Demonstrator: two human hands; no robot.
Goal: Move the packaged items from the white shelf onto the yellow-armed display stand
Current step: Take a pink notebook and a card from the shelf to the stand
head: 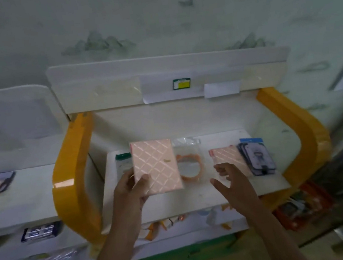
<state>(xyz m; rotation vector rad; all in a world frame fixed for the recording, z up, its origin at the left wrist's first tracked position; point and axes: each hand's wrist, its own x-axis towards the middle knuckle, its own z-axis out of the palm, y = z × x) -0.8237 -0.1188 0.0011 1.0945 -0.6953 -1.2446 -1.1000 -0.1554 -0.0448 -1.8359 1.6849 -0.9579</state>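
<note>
A: Item one, your left hand (130, 186)?
B: It grips a pink pack (155, 166) by the lower left corner, thumb on its face, held above the stand (72, 182).
A: Right hand (230, 176)?
B: Fingers spread, holding nothing, near a second pink pack (227, 155) lying on the stand.
A: Also there?
B: An orange ring pack (189, 166) and a blue pack (257, 155).

Pink package (157, 166) — diamond-quilted; yellow arms (72, 175).

Pink package (155, 166) hides the green-topped packet (123, 164).
</note>
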